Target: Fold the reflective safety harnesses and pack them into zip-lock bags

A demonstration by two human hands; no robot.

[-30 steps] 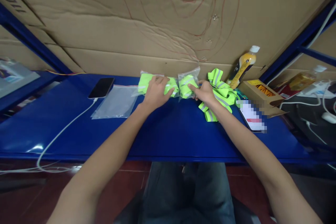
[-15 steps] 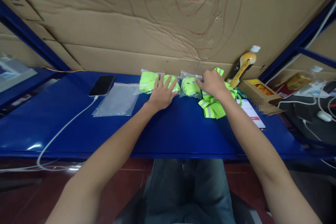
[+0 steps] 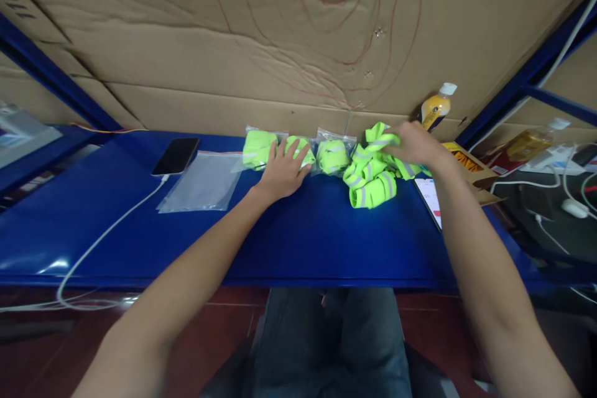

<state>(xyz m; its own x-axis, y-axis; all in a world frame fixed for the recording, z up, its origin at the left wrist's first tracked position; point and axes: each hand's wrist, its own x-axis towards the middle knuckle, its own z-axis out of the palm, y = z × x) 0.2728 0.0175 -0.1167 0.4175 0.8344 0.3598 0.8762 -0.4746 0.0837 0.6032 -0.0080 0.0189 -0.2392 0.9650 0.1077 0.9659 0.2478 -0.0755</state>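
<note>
My left hand (image 3: 283, 171) lies with its fingers spread over a bagged neon-yellow bundle (image 3: 298, 148). Left of that hand is another bundle in a clear zip bag (image 3: 258, 149), and to its right a third bagged bundle (image 3: 333, 157). My right hand (image 3: 413, 142) is closed at the end of a neon reflective strap (image 3: 385, 140), part of a loose heap of yellow webbing with silver stripes. A folded roll of this webbing (image 3: 373, 191) rests at the heap's front. The right fingertips are partly hidden.
Flat clear zip bags (image 3: 203, 181) lie at left beside a black phone (image 3: 176, 157) with a white cable. At right are a lit phone (image 3: 429, 198), a juice bottle (image 3: 437, 107) and an open cardboard box (image 3: 482, 175). A cardboard wall (image 3: 186, 62) backs the blue table.
My right hand has moved right, from beside the third bagged bundle to the far side of the loose webbing. My left hand stays on its bundle. The view has shifted slightly.
</note>
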